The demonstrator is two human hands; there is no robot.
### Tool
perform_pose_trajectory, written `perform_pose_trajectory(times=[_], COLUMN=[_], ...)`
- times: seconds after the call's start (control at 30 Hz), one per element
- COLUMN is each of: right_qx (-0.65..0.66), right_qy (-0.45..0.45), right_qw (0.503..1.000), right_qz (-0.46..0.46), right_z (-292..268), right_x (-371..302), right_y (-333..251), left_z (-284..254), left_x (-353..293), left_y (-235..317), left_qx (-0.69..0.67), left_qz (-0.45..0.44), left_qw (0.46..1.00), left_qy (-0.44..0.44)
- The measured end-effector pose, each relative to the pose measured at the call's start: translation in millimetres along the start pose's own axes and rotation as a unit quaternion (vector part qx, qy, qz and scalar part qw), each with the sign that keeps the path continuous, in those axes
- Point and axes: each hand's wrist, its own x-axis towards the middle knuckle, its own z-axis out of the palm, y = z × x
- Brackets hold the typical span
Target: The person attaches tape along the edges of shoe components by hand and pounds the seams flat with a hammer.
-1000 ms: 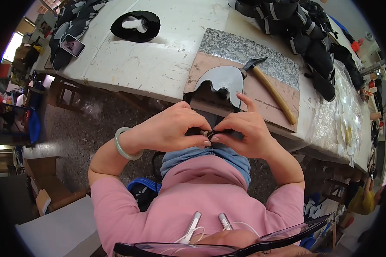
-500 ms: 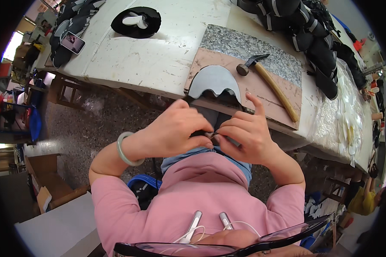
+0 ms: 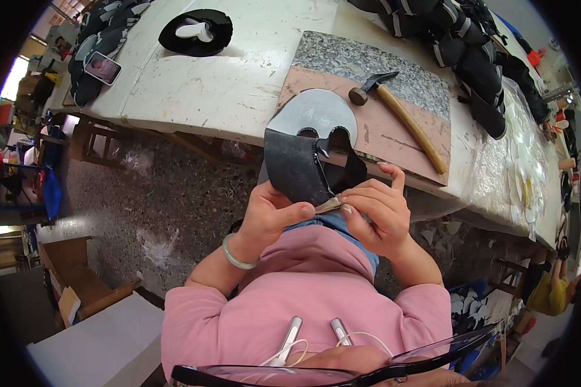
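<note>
A shoe upper with a pale grey rounded toe and black sides lies partly on a pink board, its back end hanging over the table edge toward me. My left hand grips that near end of the black side, thumb on top. Against the same end, my right hand pinches a small light tan edge or strip between thumb and fingers, with the little finger raised. Exactly what is pinched there is partly hidden by the fingertips. A hammer with a wooden handle rests on the board, right of the upper.
Behind the pink board lies a speckled stone slab. A black bowl-like holder with a white object stands far left. A phone leans on dark stacked pieces. More black uppers and plastic-wrapped white pieces lie right.
The upper's black side has turned up into view, and its toe has shifted slightly. My left hand has turned over from palm down to gripping with the thumb on top; my right hand still pinches.
</note>
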Motion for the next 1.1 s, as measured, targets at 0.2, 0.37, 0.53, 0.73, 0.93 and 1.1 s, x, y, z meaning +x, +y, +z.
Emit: perform_pose_trajectory(times=[0.2, 0.37, 0.53, 0.73, 0.93, 1.1], right_qx=[0.171, 0.149, 0.023, 0.007, 0.043, 0.11], right_qy=[0.011, -0.036, 0.005, 0.005, -0.024, 0.0], right_qw=[0.974, 0.974, 0.996, 1.0, 0.998, 0.993], right_qz=[0.145, 0.166, 0.083, 0.03, 0.025, 0.051], right_z=[-3, -11, -11, -6, -9, -6], right_x=[-18, -8, 7, 13, 18, 11], right_y=[3, 0, -6, -4, -8, -12], left_z=[19, 33, 37, 35, 32, 25], left_x=[1, 0, 3, 3, -6, -11], left_y=[-3, 8, 5, 8, 12, -2], left_qx=[-0.022, 0.093, 0.153, 0.143, 0.174, 0.17], left_qz=[0.033, 0.11, 0.128, 0.136, 0.129, 0.174], left_qw=[0.999, 0.988, 0.98, 0.98, 0.976, 0.97], left_qy=[0.036, 0.056, 0.023, 0.013, 0.02, -0.013])
